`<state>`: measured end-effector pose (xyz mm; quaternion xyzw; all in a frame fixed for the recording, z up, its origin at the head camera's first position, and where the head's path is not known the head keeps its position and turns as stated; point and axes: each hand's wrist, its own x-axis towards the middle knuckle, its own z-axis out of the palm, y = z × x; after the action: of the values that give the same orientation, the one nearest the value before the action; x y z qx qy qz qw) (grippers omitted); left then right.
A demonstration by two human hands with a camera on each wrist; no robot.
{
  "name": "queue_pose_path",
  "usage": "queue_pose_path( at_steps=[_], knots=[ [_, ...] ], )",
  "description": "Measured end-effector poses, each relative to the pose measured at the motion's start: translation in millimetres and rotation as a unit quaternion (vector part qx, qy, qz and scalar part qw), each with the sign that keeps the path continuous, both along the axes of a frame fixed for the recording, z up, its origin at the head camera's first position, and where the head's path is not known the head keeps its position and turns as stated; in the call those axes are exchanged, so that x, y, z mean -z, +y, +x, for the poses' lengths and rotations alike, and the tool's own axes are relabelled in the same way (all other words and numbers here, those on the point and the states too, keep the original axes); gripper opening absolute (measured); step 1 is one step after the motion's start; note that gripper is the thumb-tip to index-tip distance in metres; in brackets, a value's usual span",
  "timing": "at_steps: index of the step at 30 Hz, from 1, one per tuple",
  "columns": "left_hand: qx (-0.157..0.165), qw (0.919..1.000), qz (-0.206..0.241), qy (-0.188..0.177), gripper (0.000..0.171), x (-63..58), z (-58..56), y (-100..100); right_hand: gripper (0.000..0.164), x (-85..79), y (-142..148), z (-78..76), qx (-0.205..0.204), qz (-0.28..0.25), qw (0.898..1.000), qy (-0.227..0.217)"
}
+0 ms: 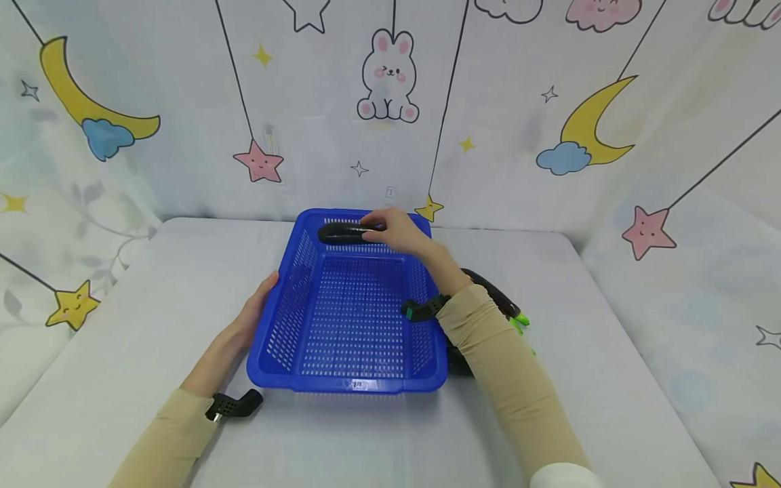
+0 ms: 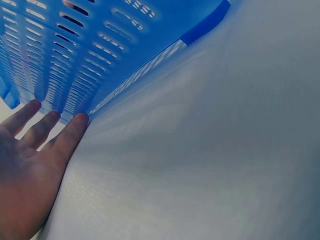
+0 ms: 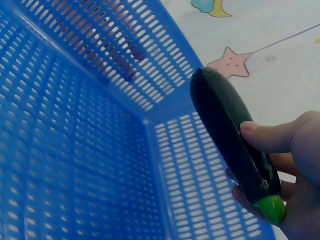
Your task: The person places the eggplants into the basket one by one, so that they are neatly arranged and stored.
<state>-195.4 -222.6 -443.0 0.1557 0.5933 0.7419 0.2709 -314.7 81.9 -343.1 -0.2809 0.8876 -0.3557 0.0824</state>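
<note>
A dark, glossy eggplant with a bright green stem end is pinched between the thumb and fingers of my right hand. In the head view it lies across the far end of a blue perforated basket, over its inner far wall. Fingers extended, my left hand touches the basket's outer left side; the left wrist view shows the fingertips against the slotted wall. The basket's floor shows bare in the head view.
More dark eggplants with green ends lie right of the basket, partly hidden by my right forearm. The white-covered table meets a patterned cloth backdrop behind the basket. Each wrist wears a black camera mount.
</note>
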Motion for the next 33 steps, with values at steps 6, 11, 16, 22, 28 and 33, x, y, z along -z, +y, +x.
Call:
queue_pose_path(
  at_steps=[6,11,16,22,28,33],
  knots=[
    [0.004,0.9998,0.013,-0.012,0.088,-1.9,-0.2,4,0.037,13.8,-2,-4.3,0.022,0.006,1.000,-0.015],
    [0.000,0.9999,0.009,-0.010,0.090,-1.5,-1.0,3,0.037,23.5,0,-7.6,0.031,-0.011,0.999,-0.027],
    [-0.002,1.0000,0.001,0.004,0.089,-0.6,-1.4,3,0.036,32.4,1,-9.0,0.038,-0.009,0.998,-0.048],
    [-0.010,0.9999,-0.001,-0.003,0.088,3.3,-1.6,2,0.035,39.9,0,-10.7,0.024,0.001,0.998,-0.051],
    [-0.008,1.0000,-0.002,-0.004,0.089,4.8,-0.2,0,0.033,45.9,-2,-10.9,0.024,0.051,0.997,-0.049],
    [-0.001,0.9996,0.026,-0.006,0.085,3.8,-0.1,-1,0.032,45.8,-5,-10.0,0.023,0.089,0.995,-0.040]
  ],
)
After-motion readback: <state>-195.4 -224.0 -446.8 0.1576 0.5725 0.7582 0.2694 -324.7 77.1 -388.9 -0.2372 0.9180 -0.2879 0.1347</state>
